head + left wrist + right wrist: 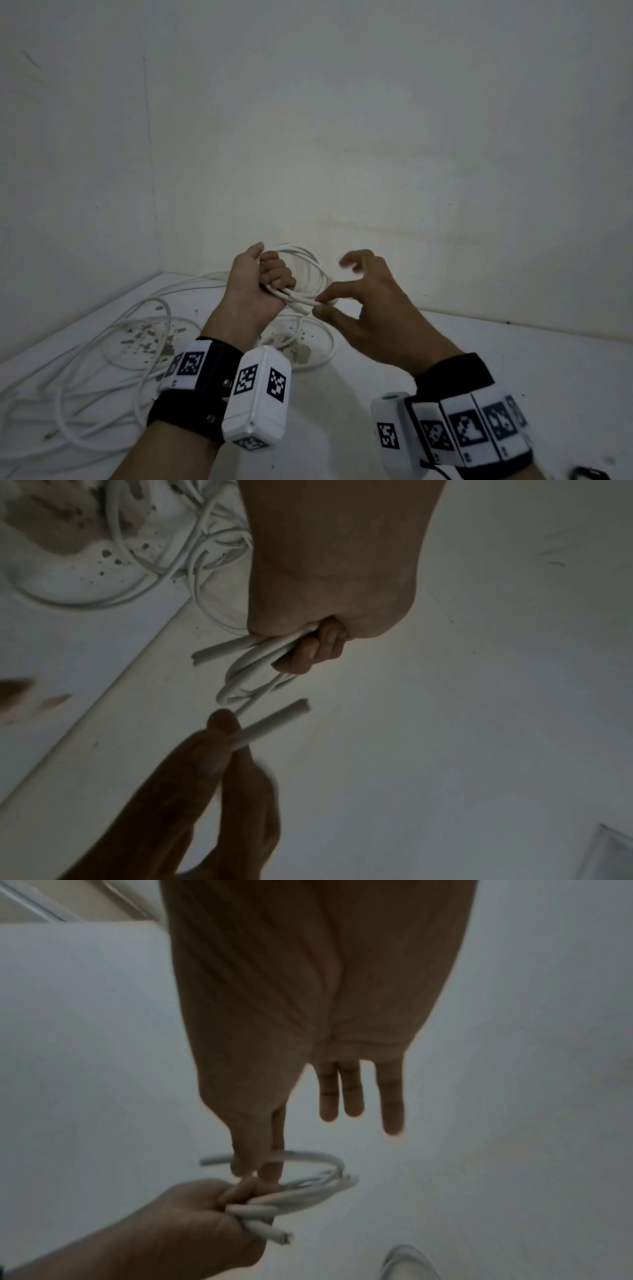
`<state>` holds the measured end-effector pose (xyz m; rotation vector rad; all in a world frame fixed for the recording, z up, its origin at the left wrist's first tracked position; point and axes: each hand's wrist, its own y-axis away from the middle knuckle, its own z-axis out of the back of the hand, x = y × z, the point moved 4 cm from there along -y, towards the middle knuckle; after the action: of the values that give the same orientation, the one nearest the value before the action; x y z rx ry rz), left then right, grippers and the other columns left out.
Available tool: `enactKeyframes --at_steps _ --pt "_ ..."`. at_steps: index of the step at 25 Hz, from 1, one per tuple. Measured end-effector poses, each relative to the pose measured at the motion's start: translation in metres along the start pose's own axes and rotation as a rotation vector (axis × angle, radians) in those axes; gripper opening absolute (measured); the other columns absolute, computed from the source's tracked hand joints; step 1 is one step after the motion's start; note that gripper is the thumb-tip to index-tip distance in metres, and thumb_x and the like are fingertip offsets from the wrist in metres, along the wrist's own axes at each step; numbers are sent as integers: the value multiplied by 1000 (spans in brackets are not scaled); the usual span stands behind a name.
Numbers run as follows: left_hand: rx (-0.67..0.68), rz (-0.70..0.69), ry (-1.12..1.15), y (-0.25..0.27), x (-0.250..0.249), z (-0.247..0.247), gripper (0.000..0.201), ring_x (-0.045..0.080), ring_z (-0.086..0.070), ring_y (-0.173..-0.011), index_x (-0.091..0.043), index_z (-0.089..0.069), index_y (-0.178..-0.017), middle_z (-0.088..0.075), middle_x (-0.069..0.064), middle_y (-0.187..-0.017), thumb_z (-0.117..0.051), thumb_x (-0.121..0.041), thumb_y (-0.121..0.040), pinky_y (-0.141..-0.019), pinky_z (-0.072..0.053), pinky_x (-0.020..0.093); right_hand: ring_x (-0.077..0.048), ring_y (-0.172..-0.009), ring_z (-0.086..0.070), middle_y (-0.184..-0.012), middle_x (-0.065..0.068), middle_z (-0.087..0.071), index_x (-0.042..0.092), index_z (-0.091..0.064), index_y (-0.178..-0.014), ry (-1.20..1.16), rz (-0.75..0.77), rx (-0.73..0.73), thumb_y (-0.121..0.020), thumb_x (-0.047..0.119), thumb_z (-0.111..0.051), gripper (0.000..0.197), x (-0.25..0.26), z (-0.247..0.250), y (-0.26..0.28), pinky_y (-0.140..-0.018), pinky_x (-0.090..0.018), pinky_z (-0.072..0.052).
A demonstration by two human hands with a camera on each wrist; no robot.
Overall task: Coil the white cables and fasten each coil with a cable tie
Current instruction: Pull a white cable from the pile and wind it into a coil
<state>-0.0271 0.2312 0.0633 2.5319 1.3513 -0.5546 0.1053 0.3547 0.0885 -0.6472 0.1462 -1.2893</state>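
**Free end being brought onto the coil**

Above the tabletop (479, 342), in front of a corner of white wall, a small coil (305, 270) of white cable is held up by the left hand (260, 284), whose fingers are curled tightly round the gathered turns. One cut end (212, 654) is seen sticking out of the fist in the left wrist view. The other free end (274, 723) is pinched between thumb and forefinger of the right hand (370, 315), while the remaining three fingers (342, 1093) are spread out straight and hold nothing.

More loose white cables (113, 342) are spread in wide loops over the stained left part of the tabletop, below and behind the raised coil. No cable tie can be made out with certainty in any view; a small dark object (587, 474) at the lower right edge cannot be identified.

The step in hand is judged to be the last turn. It is best done if the pinched end is laid alongside the other turns and passed under the left fingers, so that all turns are kept the same size. The left grip should not be slackened, since a stiff cable is likely to spring open. The short tails should be trapped in the bundle before any tie is fetched.
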Motion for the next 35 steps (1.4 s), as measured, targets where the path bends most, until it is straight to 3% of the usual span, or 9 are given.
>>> enactKeyframes --at_steps 3,8,11,17,24,27,31,33,35 --pt "8 19 48 1 7 -8 55 7 -23 -29 -17 -38 -52 -25 -8 -41 -36 -36 -103 -35 -30 16 -7 -107 -65 -116 7 -72 27 -75 -101 -107 51 -122 -94 42 -63 21 1 -15 -4 -108 -36 -43" --pt "-10 -43 90 0 15 -11 51 7 -34 -36 -16 -37 -56 -32 -6 -43 -36 -31 -105 -63 -56 26 -10 -58 -55 -79 1 -74 26 -74 -113 -41 85 -245 -100 40 -53 28 -2 -33 -5 -58 -33 -47" --pt "-11 -75 122 2 19 -13 44 11 -51 -44 -16 -41 -63 -43 -4 -48 -36 -30 -104 -87 -54 38 -13 -75 -46 -86 -1 -65 16 -63 -125 7 66 -164 -106 28 -44 30 -1 -46 -5 -65 -32 -42" --pt "74 -89 182 3 24 -19 41 17 -63 -69 -12 -47 -62 -53 -3 -60 -33 -18 -101 -105 -41 41 -16 -106 -42 -121 -3 -53 12 -21 -157 69 48 -96 -102 15 -48 61 -5 -50 0 -89 -33 -47" --pt "108 -24 -208 9 38 -24 46 27 -66 -93 -10 -52 -74 -68 11 -94 -31 -37 -105 -96 -51 44 -15 -84 -42 -95 1 -49 13 -54 -115 52 69 -236 -100 14 -40 21 -20 -20 4 -72 -26 -42" --pt "50 73 -649 12 38 -13 60 26 -70 -86 -6 -64 -93 -72 16 -94 -35 -58 -99 -75 -60 39 -10 -67 -33 -77 4 -42 21 -39 -85 -2 49 -211 -100 19 -39 15 -25 -12 5 -60 -19 -32" --pt "-82 60 -1527 21 25 1 77 17 -65 -60 -14 -55 -69 -70 8 -67 -27 -84 -81 -66 -50 30 -17 -57 -38 -64 -21 -49 7 -35 -71 -219 -151 -77 -96 20 -41 29 -40 -2 5 -55 -34 -32" --pt "-120 -109 -1773 18 20 2 77 17 -63 -60 -11 -58 -67 -68 6 -65 -36 -85 -77 -69 -52 30 -17 -59 -41 -61 -13 -44 8 -37 -69 -236 -203 31 -97 20 -42 32 -47 1 9 -58 -34 -36" --pt "-20 -75 -1562 14 29 0 72 18 -70 -79 -10 -69 -83 -74 4 -81 -39 -75 -85 -85 -56 33 -16 -59 -42 -62 -2 -41 13 -40 -68 -245 -219 151 -98 22 -43 31 -50 3 13 -59 -37 -41"
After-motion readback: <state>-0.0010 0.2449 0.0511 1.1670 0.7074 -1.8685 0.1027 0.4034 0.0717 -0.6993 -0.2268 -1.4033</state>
